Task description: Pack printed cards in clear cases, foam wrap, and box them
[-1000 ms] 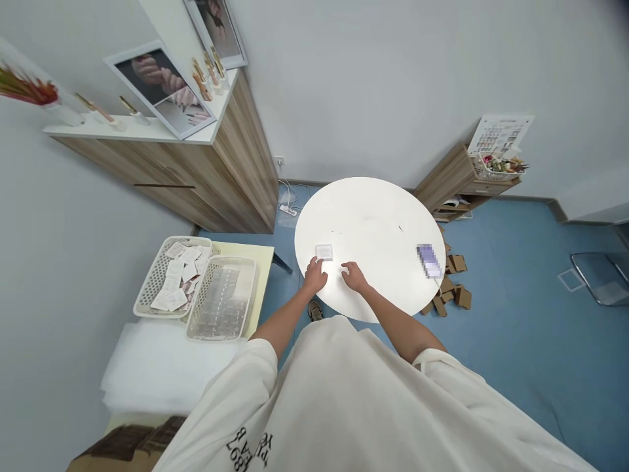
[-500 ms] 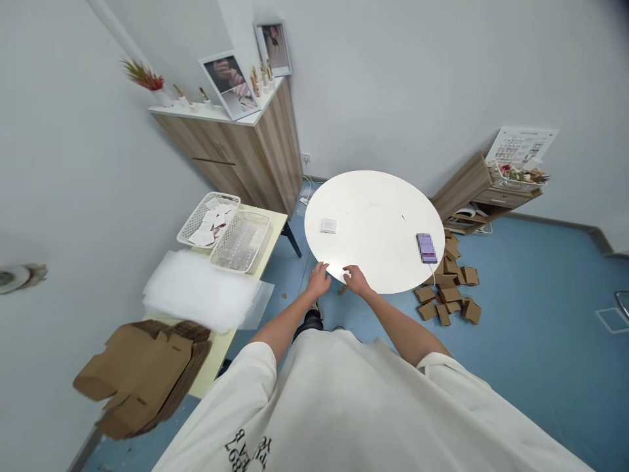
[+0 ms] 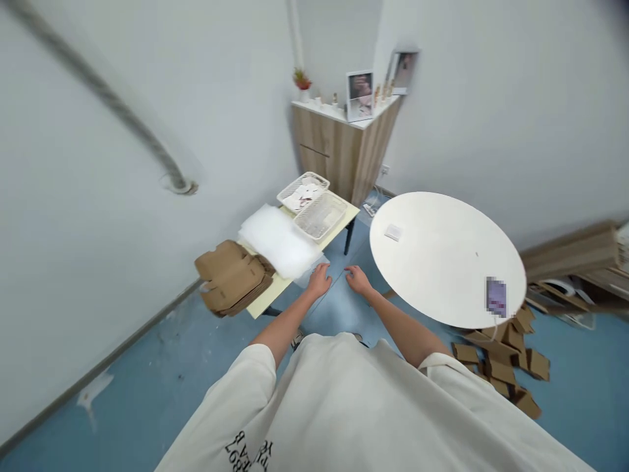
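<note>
My left hand (image 3: 320, 280) is held out over the floor, empty, its fingers loosely bent and apart. It is nearest to the stack of white translucent sheets (image 3: 280, 239) on the pale yellow table (image 3: 343, 223). My right hand (image 3: 358, 280) hovers a little to its right, also empty, with thumb and fingers apart. Behind the sheets stand two white plastic baskets; the far basket (image 3: 318, 178) holds small white cards (image 3: 301, 196), the near basket (image 3: 295, 225) clear pieces too blurred to name. Flat brown cardboard boxes (image 3: 230, 272) lie piled at the table's near end.
To the right is a round white table (image 3: 442, 255) with a small white flat square item (image 3: 394, 232) and a blurred purple device (image 3: 496, 297) on a cable. Folded brown boxes (image 3: 501, 370) lie on the blue floor beside it. A wooden cabinet (image 3: 339, 147) fills the corner.
My view has swung left, so the round table now sits further right and the yellow table nearer the middle. Both hands keep their pose, now between the two tables, still empty.
</note>
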The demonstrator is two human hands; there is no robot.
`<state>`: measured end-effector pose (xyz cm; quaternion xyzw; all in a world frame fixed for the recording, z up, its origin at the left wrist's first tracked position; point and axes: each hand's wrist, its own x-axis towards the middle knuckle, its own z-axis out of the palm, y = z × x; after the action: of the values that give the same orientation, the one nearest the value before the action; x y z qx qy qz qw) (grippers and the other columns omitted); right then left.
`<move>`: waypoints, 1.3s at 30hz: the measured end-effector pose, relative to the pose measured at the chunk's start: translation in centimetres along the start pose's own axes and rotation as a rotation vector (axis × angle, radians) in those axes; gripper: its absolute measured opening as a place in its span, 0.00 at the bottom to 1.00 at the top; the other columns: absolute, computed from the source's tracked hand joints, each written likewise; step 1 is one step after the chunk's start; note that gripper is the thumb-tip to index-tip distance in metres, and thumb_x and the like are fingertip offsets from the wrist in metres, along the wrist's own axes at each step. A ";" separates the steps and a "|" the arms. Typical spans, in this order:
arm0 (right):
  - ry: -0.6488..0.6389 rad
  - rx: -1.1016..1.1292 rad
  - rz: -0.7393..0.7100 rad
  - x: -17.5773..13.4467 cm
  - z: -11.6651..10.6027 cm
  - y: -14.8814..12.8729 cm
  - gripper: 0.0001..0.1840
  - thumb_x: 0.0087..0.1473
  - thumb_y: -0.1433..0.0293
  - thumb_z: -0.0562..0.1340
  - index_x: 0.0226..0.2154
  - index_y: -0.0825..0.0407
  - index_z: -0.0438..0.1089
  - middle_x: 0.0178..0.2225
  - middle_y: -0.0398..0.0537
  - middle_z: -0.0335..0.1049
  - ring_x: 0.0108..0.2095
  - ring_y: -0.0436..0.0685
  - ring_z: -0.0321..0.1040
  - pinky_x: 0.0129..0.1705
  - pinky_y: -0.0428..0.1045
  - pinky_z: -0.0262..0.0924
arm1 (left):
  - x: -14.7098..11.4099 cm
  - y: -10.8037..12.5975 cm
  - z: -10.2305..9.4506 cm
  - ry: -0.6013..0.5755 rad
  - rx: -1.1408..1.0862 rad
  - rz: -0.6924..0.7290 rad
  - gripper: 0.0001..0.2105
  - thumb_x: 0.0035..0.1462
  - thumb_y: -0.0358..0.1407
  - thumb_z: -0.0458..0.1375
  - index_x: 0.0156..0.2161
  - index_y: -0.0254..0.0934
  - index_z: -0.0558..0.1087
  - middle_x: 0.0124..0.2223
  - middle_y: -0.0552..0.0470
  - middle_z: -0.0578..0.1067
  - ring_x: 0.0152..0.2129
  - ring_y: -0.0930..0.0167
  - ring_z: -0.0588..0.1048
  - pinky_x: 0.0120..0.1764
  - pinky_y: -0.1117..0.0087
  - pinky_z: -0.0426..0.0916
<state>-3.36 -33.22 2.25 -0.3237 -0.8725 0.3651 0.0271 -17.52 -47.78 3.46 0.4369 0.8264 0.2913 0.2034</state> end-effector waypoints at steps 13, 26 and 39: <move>-0.256 -0.129 -0.432 4.3 18.4 -22.7 0.18 0.61 0.72 0.57 0.53 0.49 0.70 0.54 0.53 0.68 0.52 0.58 0.67 0.55 0.52 0.60 | -13.8 -22.8 -16.6 0.144 0.259 -0.324 0.22 0.62 0.37 0.56 0.60 0.40 0.65 0.64 0.41 0.64 0.60 0.58 0.63 0.60 0.57 0.58; -0.370 -0.560 -0.559 7.2 24.3 -29.7 0.22 0.61 0.70 0.55 0.56 0.50 0.68 0.55 0.55 0.68 0.57 0.65 0.58 0.59 0.59 0.49 | -15.7 -29.2 -20.4 -0.062 0.410 -0.306 0.13 0.61 0.34 0.53 0.50 0.36 0.73 0.51 0.39 0.74 0.52 0.57 0.71 0.55 0.55 0.61; -0.260 -0.591 -0.666 9.0 22.7 -32.4 0.15 0.58 0.74 0.57 0.43 0.48 0.77 0.41 0.58 0.74 0.50 0.67 0.58 0.53 0.60 0.49 | -16.6 -26.4 -24.2 0.195 0.290 -0.068 0.13 0.60 0.30 0.51 0.46 0.36 0.75 0.43 0.36 0.77 0.48 0.56 0.74 0.56 0.54 0.58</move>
<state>-34.61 -59.01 5.15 0.0289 -0.9917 0.1098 -0.0602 -38.87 -80.90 5.56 0.4031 0.8899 0.2030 0.0669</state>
